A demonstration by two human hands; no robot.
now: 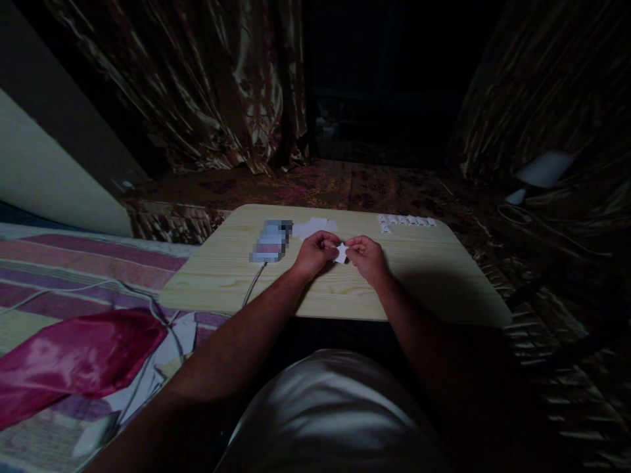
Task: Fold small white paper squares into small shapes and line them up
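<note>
Between both hands, above the middle of the wooden table point(236, 286), is a small folded piece of white paper point(341, 253) with pointed corners. My left hand point(317, 253) pinches its left side between thumb and fingers. On the right side, the fingertips of my right hand point(367, 255) grip it too. Just beyond my left hand lie loose sheets of white paper point(315, 226). Several small folded white paper pieces point(407, 220) stand in a row near the far right edge, with one more in front of the row's left end.
A blurred phone-like device point(271, 241) with a white cable point(252, 286) lies on the table's left. Left of the table are a striped bedcover point(89, 259), a shiny magenta cloth point(93, 351) and papers point(182, 335). A lamp point(547, 169) stands far right; curtains point(236, 79) hang behind.
</note>
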